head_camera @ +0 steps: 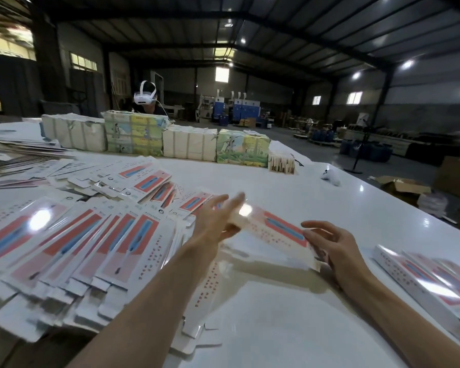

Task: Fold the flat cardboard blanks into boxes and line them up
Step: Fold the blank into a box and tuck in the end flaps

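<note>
Left of frame: a large pile of flat blanks (72, 243) lies fanned across the white desk (316, 187), printed faces up, red and blue panels showing, with end tabs overhanging the near edge. Upper left, at the far side of the desk, bundled stacks (133, 136) of pale and illustrated printed stock stand in a row; behind them is a person (154, 108) wearing a white headset (144, 98). Centre: a single flat blank (210, 288) lies on the desk beneath the forearms, apart from the pile. Above it the left hand (213, 221) is at the far-left end of the box (271, 229), its fingers (215, 201) straight and spread apart, blurred; whether they press the box end or merely reach past it cannot be told. The box is long and narrow, held clear of the desk between the two hands, slanting from upper left to lower right, with its red-and-blue face upward and a dotted white side facing the camera. Right of centre: the right hand (329, 245) grips the near-right end of the box, fingers (315, 225) curled around it. Farther back on the desk a small white object (331, 177) lies alone; its kind cannot be told. Lower right: a row of folded boxes (430, 282) lies side by side on the desk, touching one another. Beyond the desk edge at right, an open carton (398, 185) sits on the floor.
</note>
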A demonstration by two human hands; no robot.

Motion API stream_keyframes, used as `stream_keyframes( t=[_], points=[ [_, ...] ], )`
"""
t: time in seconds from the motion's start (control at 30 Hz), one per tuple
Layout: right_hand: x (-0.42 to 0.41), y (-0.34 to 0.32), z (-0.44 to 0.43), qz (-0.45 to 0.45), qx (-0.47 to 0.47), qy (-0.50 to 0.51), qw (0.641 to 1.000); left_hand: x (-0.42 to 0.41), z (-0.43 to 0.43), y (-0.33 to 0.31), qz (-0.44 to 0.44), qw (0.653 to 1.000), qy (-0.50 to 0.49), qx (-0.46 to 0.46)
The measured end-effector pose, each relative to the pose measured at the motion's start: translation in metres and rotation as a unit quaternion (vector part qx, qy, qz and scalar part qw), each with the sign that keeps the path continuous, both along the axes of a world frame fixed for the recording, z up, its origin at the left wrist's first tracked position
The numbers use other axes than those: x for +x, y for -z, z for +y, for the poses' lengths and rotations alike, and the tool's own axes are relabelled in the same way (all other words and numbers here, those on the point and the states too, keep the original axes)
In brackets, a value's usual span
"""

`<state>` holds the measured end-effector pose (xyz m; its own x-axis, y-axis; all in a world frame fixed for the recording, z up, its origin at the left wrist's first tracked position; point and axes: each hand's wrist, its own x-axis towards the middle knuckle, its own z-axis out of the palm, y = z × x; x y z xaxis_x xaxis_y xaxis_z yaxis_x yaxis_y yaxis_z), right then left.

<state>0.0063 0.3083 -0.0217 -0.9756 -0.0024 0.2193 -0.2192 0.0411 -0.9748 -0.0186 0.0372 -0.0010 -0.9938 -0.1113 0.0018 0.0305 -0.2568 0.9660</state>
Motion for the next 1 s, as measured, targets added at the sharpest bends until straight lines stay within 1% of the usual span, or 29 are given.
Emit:
stream_keyframes(
  t=[0.03, 0.07, 0.1, 0.17, 0.23, 0.3, 0.37, 0.4, 0.47, 0.53, 0.6, 0.67, 0.77, 0.83, 0.9, 1.0],
  points=[
    [0.000, 0.001, -0.001, 0.006, -0.010, 0.032, 0.999, 0.000, 0.001, -0.001, -0.005, 0.995, -0.005, 0.095],
    [-0.001, 0.001, -0.002, 0.009, -0.019, 0.059, 0.998, 0.001, 0.003, -0.002, -0.001, 0.987, 0.005, 0.158],
    [-0.001, 0.001, -0.003, 0.009, -0.029, 0.074, 0.997, 0.002, 0.006, -0.001, 0.011, 0.984, 0.030, 0.176],
    [0.000, 0.001, -0.005, -0.002, -0.048, 0.059, 0.997, 0.006, 0.017, 0.003, 0.031, 0.988, 0.084, 0.128],
    [0.003, 0.002, -0.008, -0.013, -0.036, 0.003, 0.999, 0.011, 0.032, 0.009, 0.038, 0.989, 0.108, 0.094],
    [0.005, 0.003, -0.011, -0.005, 0.015, -0.064, 0.998, 0.016, 0.042, 0.014, 0.033, 0.986, 0.114, 0.121],
    [0.009, 0.004, -0.015, 0.017, 0.079, -0.120, 0.989, 0.019, 0.044, 0.015, 0.018, 0.974, 0.144, 0.172],
    [0.011, 0.005, -0.016, 0.042, 0.114, -0.128, 0.984, 0.021, 0.041, 0.015, 0.004, 0.969, 0.153, 0.192],
    [0.015, 0.009, -0.019, 0.123, 0.172, -0.084, 0.974, 0.022, 0.036, 0.015, -0.037, 0.965, 0.153, 0.207],
    [0.017, 0.009, -0.021, 0.206, 0.213, -0.011, 0.955, 0.022, 0.035, 0.015, -0.067, 0.966, 0.153, 0.196],
    [0.014, 0.003, -0.022, 0.282, 0.262, 0.060, 0.921, 0.021, 0.036, 0.015, -0.075, 0.964, 0.178, 0.182],
    [0.009, -0.007, -0.026, 0.321, 0.300, 0.110, 0.891, 0.018, 0.036, 0.017, -0.076, 0.964, 0.211, 0.145],
    [-0.001, -0.018, -0.038, 0.338, 0.328, 0.130, 0.873, 0.018, 0.034, 0.020, -0.072, 0.967, 0.237, 0.066],
    [-0.008, -0.019, -0.049, 0.322, 0.365, 0.094, 0.868, 0.021, 0.033, 0.020, -0.063, 0.975, 0.213, 0.033],
    [-0.012, -0.017, -0.058, 0.284, 0.392, 0.046, 0.874, 0.019, 0.033, 0.019, -0.052, 0.986, 0.161, -0.002],
    [-0.015, -0.011, -0.062, 0.272, 0.373, 0.029, 0.887, 0.019, 0.033, 0.018, -0.064, 0.989, 0.132, -0.022]
  ],
)
